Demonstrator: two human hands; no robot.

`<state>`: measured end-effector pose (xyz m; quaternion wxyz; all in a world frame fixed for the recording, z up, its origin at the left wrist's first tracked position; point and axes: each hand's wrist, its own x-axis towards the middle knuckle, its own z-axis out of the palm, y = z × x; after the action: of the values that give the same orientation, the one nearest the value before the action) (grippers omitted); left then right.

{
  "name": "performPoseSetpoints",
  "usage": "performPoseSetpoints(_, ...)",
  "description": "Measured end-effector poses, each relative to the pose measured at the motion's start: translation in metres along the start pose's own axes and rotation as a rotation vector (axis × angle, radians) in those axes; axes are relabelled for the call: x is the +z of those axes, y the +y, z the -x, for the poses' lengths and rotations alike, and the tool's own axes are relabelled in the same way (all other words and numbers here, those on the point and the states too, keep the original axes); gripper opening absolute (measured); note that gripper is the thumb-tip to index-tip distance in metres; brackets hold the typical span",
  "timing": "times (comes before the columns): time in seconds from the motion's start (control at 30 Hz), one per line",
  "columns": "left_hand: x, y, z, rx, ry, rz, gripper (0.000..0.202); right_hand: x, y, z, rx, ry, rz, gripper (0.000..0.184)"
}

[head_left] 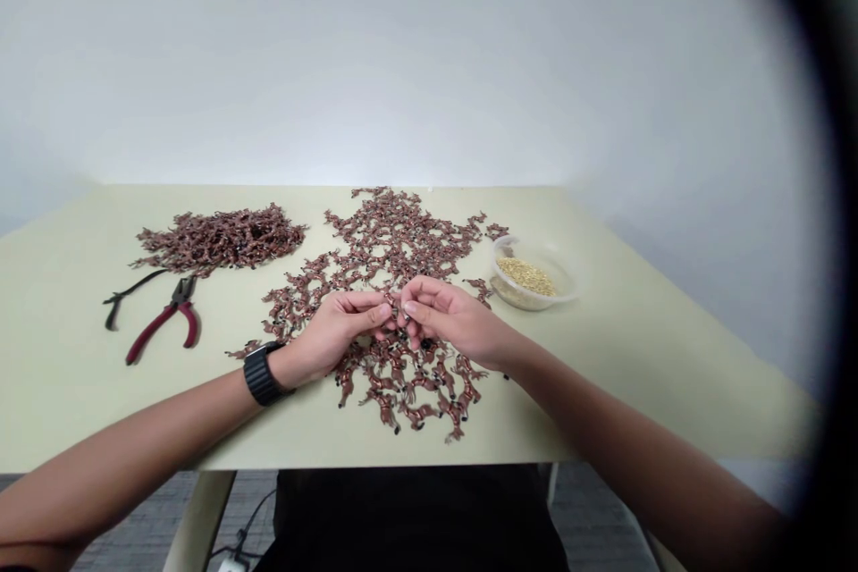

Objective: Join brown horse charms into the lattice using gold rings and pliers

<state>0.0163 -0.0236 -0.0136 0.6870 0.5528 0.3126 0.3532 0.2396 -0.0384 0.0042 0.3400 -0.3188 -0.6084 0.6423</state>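
**Head view:** seen from above, both hands are over the middle of the big spread of toy horses.
**Left hand:** its grip is closed. The fingertips pinch a small brown toy horse, just over the spread. A black watch sits on this wrist.
**Right hand:** its grip is closed too, with the fingers curled on the same small brown toy horse. The fingers hide most of the horse.
**Left of the spread:** a heap of brown toy horses, and below it red-handled pliers beside a thin black cord.
**Right of the spread:** a clear plastic bowl holds pale grains.
**Under the spread:** a pale green worktop carries all of these things.
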Motion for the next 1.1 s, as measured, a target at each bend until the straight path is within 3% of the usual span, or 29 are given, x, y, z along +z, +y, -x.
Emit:
performPoseSetpoints(0.1,-0.001,0.000,0.001,-0.030,-0.036,0.030,0.019,-0.001,0.001,0.000,0.026,-0.008,-0.042,0.018)
performPoseSetpoints(0.2,-0.003,-0.001,0.000,-0.024,0.021,0.016,0.022,-0.002,0.001,-0.001,0.021,0.019,-0.015,0.018)
performPoseSetpoints(0.33,-0.003,-0.002,0.000,0.052,0.168,-0.085,0.028,-0.002,0.001,-0.001,-0.052,0.212,0.255,0.020)
performPoseSetpoints(0.43,-0.002,0.000,0.001,0.078,0.207,-0.185,0.031,0.000,0.002,-0.001,-0.071,0.276,0.350,0.018)
performPoseSetpoints(0.6,0.004,0.001,0.001,0.134,0.135,-0.282,0.031,0.010,0.001,0.001,-0.144,0.385,0.331,0.018)
performPoseSetpoints(0.83,0.013,0.000,0.003,0.127,0.017,-0.241,0.026,0.017,0.003,0.001,-0.187,0.405,0.321,0.018)
performPoseSetpoints(1.1,0.013,-0.006,0.007,0.130,0.030,-0.372,0.028,0.021,0.007,0.000,-0.245,0.488,0.472,0.016)
